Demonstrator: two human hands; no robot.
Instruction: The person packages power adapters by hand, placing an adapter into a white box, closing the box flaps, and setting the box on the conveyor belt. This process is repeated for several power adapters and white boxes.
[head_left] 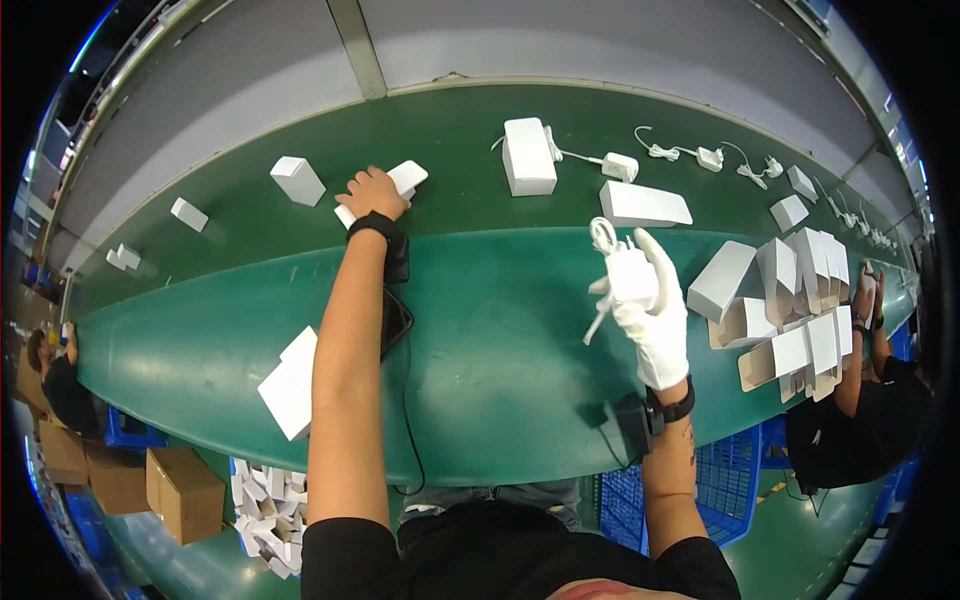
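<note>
My bare left hand (375, 194) is closed on a slim white box (409, 176) lying on the far green belt; the fingers cover its middle. In a white glove, my right hand (648, 318) holds a white charger (631, 274) above the near green table. Its coiled white cable (602, 235) sticks up past the fingertips, and a loose end hangs down at the left. Just beyond that hand lies a long white box (645, 204). A larger white box (528, 158) stands on the belt, between my two hands. Black straps with small black devices circle both wrists.
At right, open white boxes (790, 350) are piled near a co-worker (860, 420). More chargers (709, 158) and small boxes (298, 181) lie along the belt. White boxes (290, 385) sit beside my left forearm, near a black cable (408, 430). Below are blue crates (727, 480) and cartons (185, 495).
</note>
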